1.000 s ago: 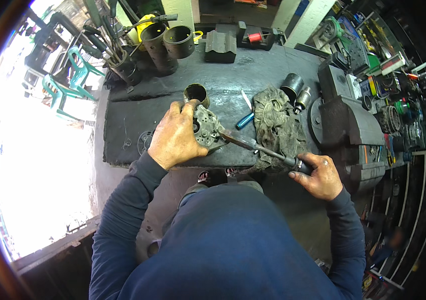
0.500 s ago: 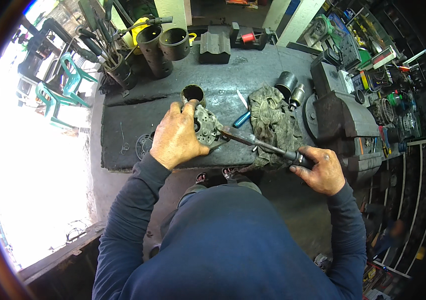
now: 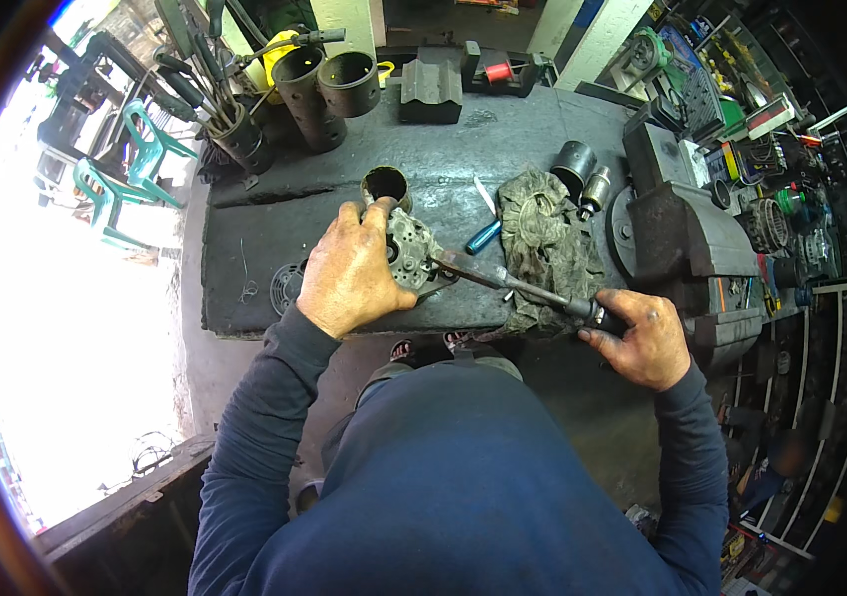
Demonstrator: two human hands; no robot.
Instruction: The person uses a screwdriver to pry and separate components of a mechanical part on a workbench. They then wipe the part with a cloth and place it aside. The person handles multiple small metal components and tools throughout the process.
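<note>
hardly anything has shifted: the left hand (image 3: 347, 273) still grips the metal housing (image 3: 413, 254) at twelve o'clock from the worker (image 3: 443, 457), and the right hand (image 3: 644, 341), clenched round a long tool (image 3: 515, 285), keeps its tip at the housing's four o'clock, seemingly steady.

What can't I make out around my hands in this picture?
All in the head view:
- Left side of the metal part: covered by the left hand.
- One side of the round vented disc: behind that same hand.
- End of the tool handle: inside the right hand.
- Whatever may lie under the crumpled cloth: hidden by its folds.
</note>
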